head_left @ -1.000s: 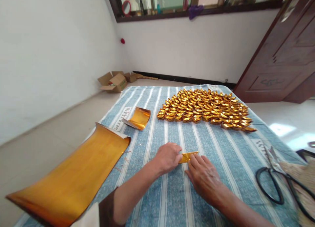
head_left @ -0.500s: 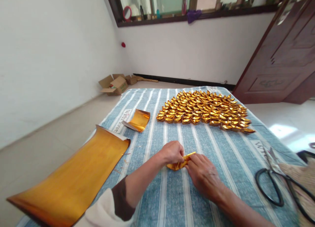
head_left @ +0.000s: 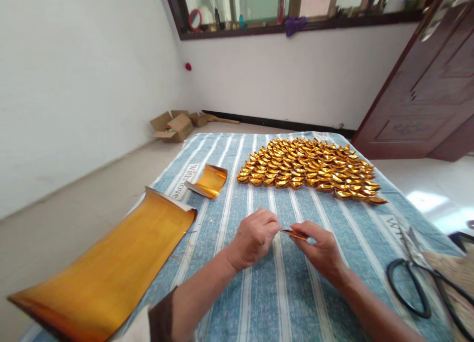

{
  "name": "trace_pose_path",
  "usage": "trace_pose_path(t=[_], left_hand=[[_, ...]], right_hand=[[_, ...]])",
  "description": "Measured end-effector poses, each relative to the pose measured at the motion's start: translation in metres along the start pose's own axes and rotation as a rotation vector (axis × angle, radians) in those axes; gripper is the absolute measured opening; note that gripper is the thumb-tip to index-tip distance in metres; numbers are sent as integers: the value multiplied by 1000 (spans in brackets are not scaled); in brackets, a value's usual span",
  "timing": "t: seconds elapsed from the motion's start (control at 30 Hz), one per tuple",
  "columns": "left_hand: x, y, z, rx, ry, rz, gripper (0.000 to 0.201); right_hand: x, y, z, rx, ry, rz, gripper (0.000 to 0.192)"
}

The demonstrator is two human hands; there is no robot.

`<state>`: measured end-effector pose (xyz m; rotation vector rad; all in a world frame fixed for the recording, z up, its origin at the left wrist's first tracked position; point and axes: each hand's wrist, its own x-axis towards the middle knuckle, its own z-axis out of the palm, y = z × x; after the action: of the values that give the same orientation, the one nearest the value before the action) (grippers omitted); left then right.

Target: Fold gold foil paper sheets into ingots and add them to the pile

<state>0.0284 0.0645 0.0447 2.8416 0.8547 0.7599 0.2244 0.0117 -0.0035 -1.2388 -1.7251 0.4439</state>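
Note:
Between my hands is a piece of folded gold foil paper [head_left: 294, 234], seen nearly edge-on. My left hand [head_left: 255, 237] is closed on its left end, with the fingertips curled out of sight. My right hand [head_left: 320, 245] pinches the other end between thumb and fingers. Beyond them, many folded gold paper ingots [head_left: 307, 166] stand in close rows. A small stack of gold foil paper [head_left: 210, 181] lies curled to the left of the rows. Nearer on the left lies a large curled gold foil sheet [head_left: 107, 263].
Black-handled scissors [head_left: 411, 287] lie at the right edge of the striped blue cloth [head_left: 225, 292], beside a tan fabric [head_left: 448, 268]. An open cardboard box [head_left: 177, 127] is on the floor past the far left corner. A brown door [head_left: 418, 95] stands at right.
Both hands have lifted slightly and turned the foil paper from lying flat to nearly edge-on. My right hand has shifted a little to the right, its thumb now on top.

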Motion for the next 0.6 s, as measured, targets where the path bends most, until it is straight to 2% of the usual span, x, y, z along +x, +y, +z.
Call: trace_pose_path(t=[0.13,0.27,0.43,0.6], left_hand=[[-19,-1,13,114,82,45,35],[-36,-2,18,146,110,46,34],[-52,0,15,113,68,38,29],[-62,6,13,-30,32,-23,25]], right_hand=[[-2,-13,2,-278,-22,-317,25],[-5,-21,7,-477,-119,-494,28],[-12,-28,13,-514,-230,-594,29],[-16,-32,17,-426,-317,-601,28]])
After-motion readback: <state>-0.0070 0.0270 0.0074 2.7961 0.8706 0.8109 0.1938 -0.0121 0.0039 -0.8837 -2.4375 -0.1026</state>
